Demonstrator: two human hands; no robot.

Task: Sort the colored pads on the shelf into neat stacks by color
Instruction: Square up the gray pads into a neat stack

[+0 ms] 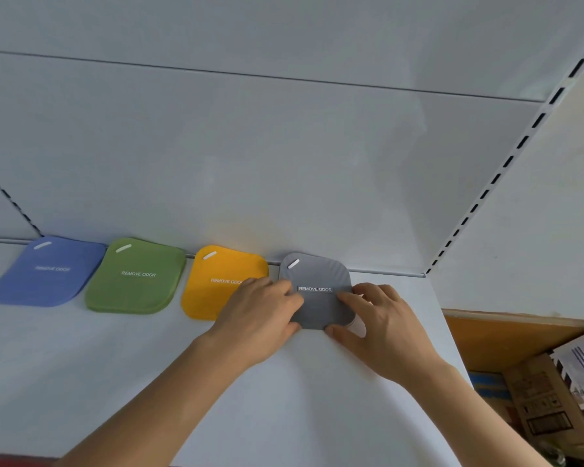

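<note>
Four stacks of pads printed "REMOVE ODOR" lie in a row along the back of the white shelf (149, 358): blue pads (48, 271) at the far left, then green pads (136, 276), yellow pads (220, 279) and grey pads (317, 288) at the right. My left hand (262, 313) presses the grey stack's left edge and overlaps the yellow stack's lower right corner. My right hand (381, 326) grips the grey stack's right and lower edge, thumb under its front corner. Both hands squeeze the grey stack between them.
The shelf's white back wall rises behind the pads. A slotted upright (506, 163) runs up at the right. Past the shelf's right end, lower down, are a wooden board (506, 335) and cardboard boxes (547, 402).
</note>
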